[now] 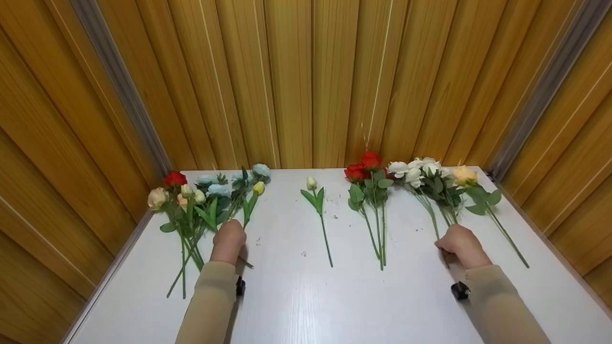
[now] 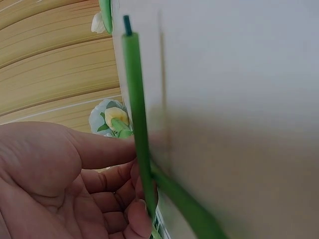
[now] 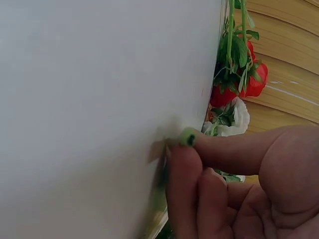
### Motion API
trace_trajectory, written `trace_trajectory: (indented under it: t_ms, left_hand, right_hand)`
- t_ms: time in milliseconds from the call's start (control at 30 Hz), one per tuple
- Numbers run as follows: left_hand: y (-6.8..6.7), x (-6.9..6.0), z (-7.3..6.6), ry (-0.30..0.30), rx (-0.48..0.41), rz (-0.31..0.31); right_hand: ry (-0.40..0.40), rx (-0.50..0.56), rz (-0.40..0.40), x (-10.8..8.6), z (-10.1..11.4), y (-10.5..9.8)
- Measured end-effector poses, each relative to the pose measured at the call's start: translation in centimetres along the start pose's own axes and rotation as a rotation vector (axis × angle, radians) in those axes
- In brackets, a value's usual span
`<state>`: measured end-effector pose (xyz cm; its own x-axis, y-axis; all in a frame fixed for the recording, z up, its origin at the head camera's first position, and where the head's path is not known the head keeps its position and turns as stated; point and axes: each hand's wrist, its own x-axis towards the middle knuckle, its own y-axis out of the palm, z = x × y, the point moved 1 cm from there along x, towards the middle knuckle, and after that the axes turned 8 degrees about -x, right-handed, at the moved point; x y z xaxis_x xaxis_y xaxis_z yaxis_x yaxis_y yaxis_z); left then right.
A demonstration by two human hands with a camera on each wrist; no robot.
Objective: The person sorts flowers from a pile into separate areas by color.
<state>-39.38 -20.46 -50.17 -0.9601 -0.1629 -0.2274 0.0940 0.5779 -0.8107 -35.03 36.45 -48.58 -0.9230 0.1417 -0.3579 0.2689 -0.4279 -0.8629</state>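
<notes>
My left hand (image 1: 229,241) is at the left bunch of flowers, and in the left wrist view its thumb and fingers pinch a green stem (image 2: 135,89). Which bloom that stem carries is hidden. A yellow tulip (image 1: 258,188), pale blue flowers (image 1: 219,190) and white tulips (image 1: 199,196) lie just beyond this hand. On the right, my right hand (image 1: 461,243) pinches a green stem below the white flowers (image 1: 414,176). The cut end of that stem (image 3: 188,137) pokes out between thumb and forefinger in the right wrist view.
A single white tulip (image 1: 311,183) lies mid-table, with red roses (image 1: 370,160) to its right. One peach-yellow rose (image 1: 464,176) lies at the far right; a red rose (image 1: 175,178) is at the far left. Wood-patterned panels (image 1: 287,86) rise behind the white table (image 1: 296,306).
</notes>
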Motion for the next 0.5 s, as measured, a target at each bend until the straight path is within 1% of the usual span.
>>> trace_trajectory:
  t_ms: [133,267,500]
  left_hand:
    - [0.08,-0.07,-0.12,-0.015,-0.007,-0.001]
    - [-0.12,-0.20,-0.39,-0.025,-0.011,0.000]
    - [-0.74,-0.18,-0.85,-0.034,-0.022,-0.011]
  right_hand:
    - [-0.013,-0.043,-0.003,-0.15,0.10,0.06]
    - [-0.028,-0.075,-0.009,-0.34,0.24,0.08]
    - [-0.025,-0.055,-0.038,-0.80,0.89,0.21]
